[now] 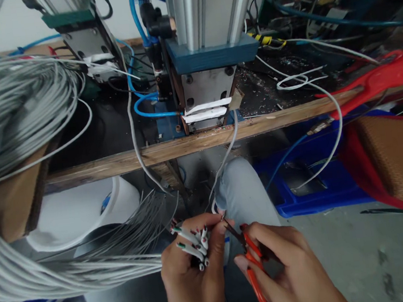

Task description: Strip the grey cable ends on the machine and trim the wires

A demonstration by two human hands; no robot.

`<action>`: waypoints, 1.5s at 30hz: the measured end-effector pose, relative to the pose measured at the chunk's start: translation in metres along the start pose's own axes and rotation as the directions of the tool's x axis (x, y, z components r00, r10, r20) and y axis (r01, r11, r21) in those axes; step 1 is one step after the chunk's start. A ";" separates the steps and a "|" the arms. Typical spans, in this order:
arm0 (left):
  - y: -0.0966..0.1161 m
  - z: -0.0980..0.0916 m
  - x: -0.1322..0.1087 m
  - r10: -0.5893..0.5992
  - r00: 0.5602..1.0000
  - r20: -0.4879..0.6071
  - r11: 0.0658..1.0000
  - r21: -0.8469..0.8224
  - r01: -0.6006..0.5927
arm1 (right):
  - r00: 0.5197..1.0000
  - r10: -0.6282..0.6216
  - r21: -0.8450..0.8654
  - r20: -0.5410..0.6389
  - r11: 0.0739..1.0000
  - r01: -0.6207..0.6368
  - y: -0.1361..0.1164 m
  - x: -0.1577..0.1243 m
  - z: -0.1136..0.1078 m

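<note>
In front of my lap, my left hand [197, 272] is closed around a bunch of grey cables [128, 271]. Several cut cable ends [198, 246] poke out of the fist, some showing small red and green wire tips. Between thumb and forefinger, the left hand pinches one thin end. My right hand [283, 263] grips a pair of orange-handled scissors [252, 261]. The scissor blades point up and left, with their tips at the pinched end by my left thumb. Whether the blades touch that end, I cannot tell.
A large coil of grey cable [18, 109] lies at the left of the workbench [115, 163]. A pneumatic press [209, 87] stands mid-bench. To the right are a red air gun [378, 80], a blue crate [283, 200] and a red stool with a brown seat [399, 157]. A white bucket [127, 198] sits below.
</note>
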State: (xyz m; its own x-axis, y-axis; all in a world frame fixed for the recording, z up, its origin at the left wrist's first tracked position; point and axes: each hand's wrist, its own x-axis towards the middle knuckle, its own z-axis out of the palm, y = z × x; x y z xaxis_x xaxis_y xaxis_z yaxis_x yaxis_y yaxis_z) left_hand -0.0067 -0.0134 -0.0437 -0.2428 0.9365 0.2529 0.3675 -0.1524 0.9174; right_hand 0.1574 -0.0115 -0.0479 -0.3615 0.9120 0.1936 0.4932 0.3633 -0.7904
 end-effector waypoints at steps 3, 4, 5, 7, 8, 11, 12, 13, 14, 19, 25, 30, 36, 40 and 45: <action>0.001 -0.002 -0.001 -0.022 1.000 0.006 0.999 0.026 0.022 | 0.995 -0.087 -0.040 -0.054 0.996 0.084 0.007 0.003 0.001; 0.001 -0.002 -0.002 -0.035 0.999 0.006 0.999 0.026 0.034 | 0.991 -0.113 -0.054 -0.068 0.993 0.109 0.009 0.004 0.002; 0.002 -0.002 -0.002 -0.060 0.998 -0.002 0.998 0.012 0.060 | 0.988 -0.132 -0.065 -0.079 0.990 0.127 0.011 0.004 0.003; 0.004 0.001 -0.004 -0.133 0.990 -0.041 0.990 -0.048 0.131 | 0.983 -0.159 -0.086 -0.091 0.985 0.151 0.014 0.004 0.003; 0.006 0.003 -0.005 -0.173 0.983 -0.059 0.982 -0.085 0.168 | 0.982 -0.166 -0.092 -0.089 0.983 0.157 0.014 0.004 0.002; 0.010 0.008 -0.005 -0.222 0.971 -0.084 0.967 -0.151 0.207 | 0.987 -0.148 -0.076 -0.063 0.987 0.144 0.013 0.004 -0.003; 0.011 0.009 -0.005 -0.220 0.972 -0.084 0.967 -0.153 0.206 | 0.990 -0.132 -0.063 -0.048 0.990 0.129 0.012 0.004 -0.005; 0.012 0.010 -0.004 -0.220 0.972 -0.083 0.966 -0.154 0.206 | 0.993 -0.117 -0.053 -0.034 0.992 0.115 0.011 0.004 -0.007; 0.012 0.011 -0.004 -0.224 0.971 -0.082 0.966 -0.153 0.210 | 0.994 -0.105 -0.054 -0.023 0.993 0.103 0.010 0.004 -0.009; 0.014 0.011 -0.005 -0.285 0.954 -0.091 0.955 -0.115 0.274 | 0.994 -0.107 -0.082 -0.032 0.991 0.104 0.007 0.005 -0.011; 0.015 0.010 -0.006 -0.333 0.938 -0.090 0.938 -0.132 0.321 | 0.993 -0.101 -0.070 -0.056 0.993 0.097 0.006 0.006 -0.006; 0.016 0.011 -0.006 -0.330 0.939 -0.101 0.937 -0.155 0.312 | 0.993 -0.106 -0.075 -0.045 0.992 0.102 0.006 0.004 -0.002; 0.016 0.010 -0.006 -0.335 0.938 -0.092 0.935 -0.153 0.320 | 0.987 -0.135 -0.069 -0.087 0.989 0.129 0.008 0.003 -0.001; 0.015 0.009 -0.006 -0.354 0.932 -0.075 0.929 -0.141 0.341 | 0.988 -0.132 -0.064 -0.079 0.990 0.127 0.007 0.004 0.000; 0.013 0.010 -0.007 -0.352 0.932 -0.083 0.932 -0.128 0.340 | 0.992 -0.106 -0.084 -0.065 0.991 0.100 0.007 0.003 0.001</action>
State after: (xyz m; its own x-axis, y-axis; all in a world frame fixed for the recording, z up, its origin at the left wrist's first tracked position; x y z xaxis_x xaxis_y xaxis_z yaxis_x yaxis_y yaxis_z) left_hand 0.0086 -0.0188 -0.0361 -0.4304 0.9005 -0.0615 0.1450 0.1362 0.9800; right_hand 0.1589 -0.0065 -0.0529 -0.3595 0.8789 0.3137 0.5194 0.4677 -0.7152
